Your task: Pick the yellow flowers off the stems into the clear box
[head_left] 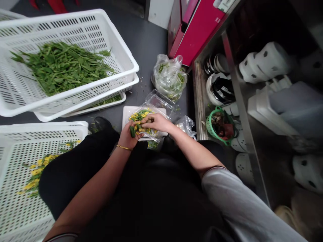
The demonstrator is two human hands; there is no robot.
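My left hand (129, 135), with a gold bracelet at the wrist, is closed around a small bunch of green pieces with yellow blossoms (133, 131). The fingertips of my right hand (157, 121) are pinched together at the same bunch, just right of the left fingers. Below both hands lies a clear plastic box (154, 135) with more yellow-blossomed greens (140, 114) in it. It rests on a white tray (126, 112). The box's clear lid (161, 101) is tilted up behind. My fingers hide part of the bunch.
Stacked white baskets (121, 64) with leafy greens (68, 67) stand at the left. Another basket (15, 161) by my leg holds yellow-blossomed greens (37, 171). A plastic bag of greens (169, 79) sits ahead. Right, a metal shelf (242, 101) holds dishes and a green basket (208, 126).
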